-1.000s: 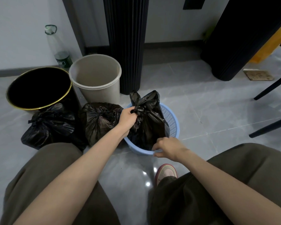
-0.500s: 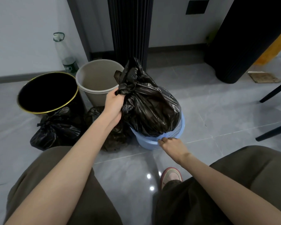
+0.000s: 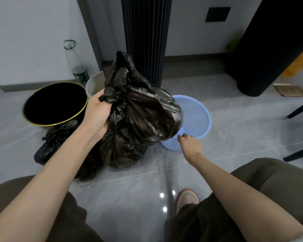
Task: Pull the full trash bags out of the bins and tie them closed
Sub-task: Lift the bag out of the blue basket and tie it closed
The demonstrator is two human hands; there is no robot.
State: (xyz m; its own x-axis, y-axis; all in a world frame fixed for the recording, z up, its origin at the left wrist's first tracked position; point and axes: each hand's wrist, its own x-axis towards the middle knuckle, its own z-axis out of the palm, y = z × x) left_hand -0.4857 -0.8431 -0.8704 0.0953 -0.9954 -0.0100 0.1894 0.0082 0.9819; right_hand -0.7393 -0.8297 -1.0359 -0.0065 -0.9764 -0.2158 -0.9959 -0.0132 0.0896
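The left hand (image 3: 97,113) grips the bunched neck of a black trash bag (image 3: 143,117), fingers curled round the plastic, and holds it up off the floor. The bag's belly hangs just right of that hand and covers the left rim of the blue bin (image 3: 199,116); whether bag and rim touch cannot be told. The right hand (image 3: 189,142) is well apart from the left, its fingers curled over the near rim of the blue bin, whose open inside shows beyond the hand.

Bare floor lies to the right of the right hand as far as two dark chair legs (image 3: 299,109), and on the near side of both hands down to one shoe (image 3: 187,198). Left of the left hand the floor is crowded.

There are three bins. Besides the blue one, a black bin (image 3: 54,103) with a gold rim stands just left of the left hand, and a beige bin (image 3: 94,84) beyond that hand is mostly hidden by the held bag. There are three black bags: the held one, a tied bag (image 3: 54,142) on the floor left of the left wrist, and a third bag (image 3: 124,151) on the floor under the held one. One bottle (image 3: 75,65) stands beyond the black bin, by the wall.
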